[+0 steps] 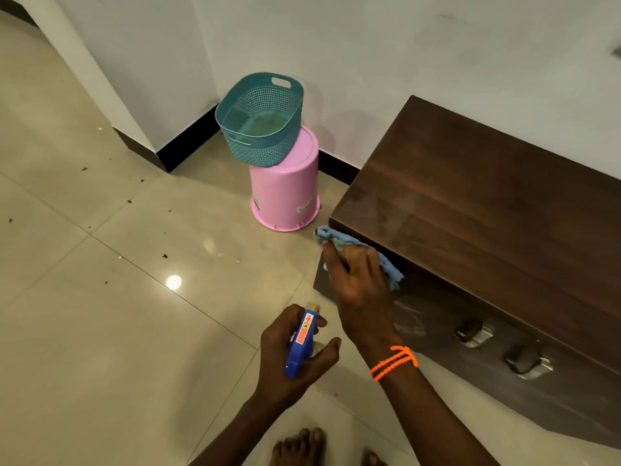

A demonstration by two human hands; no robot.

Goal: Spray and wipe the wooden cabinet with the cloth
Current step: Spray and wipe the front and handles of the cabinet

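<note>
- Glossy beige floor tiles [117,297] with scattered dark specks meet a white wall with a dark skirting.
- Dark wooden cabinet [487,210] stands against the wall at right; its long axis runs from near-left to far-right, with two metal handles [473,332] on the front face.
- Right hand [361,284], with an orange bead bracelet [395,363] at the wrist, presses a crumpled blue cloth [339,242] flat against the cabinet's upper front edge at the left corner; fingers are spread over the cloth.
- Left hand [295,354] is closed around a blue spray bottle [302,344]; the nozzle points away from the person, toward the cabinet corner.
- Teal perforated plastic basket [262,119] sits tilted on an upturned pink bucket [285,190] near the wall.
</note>
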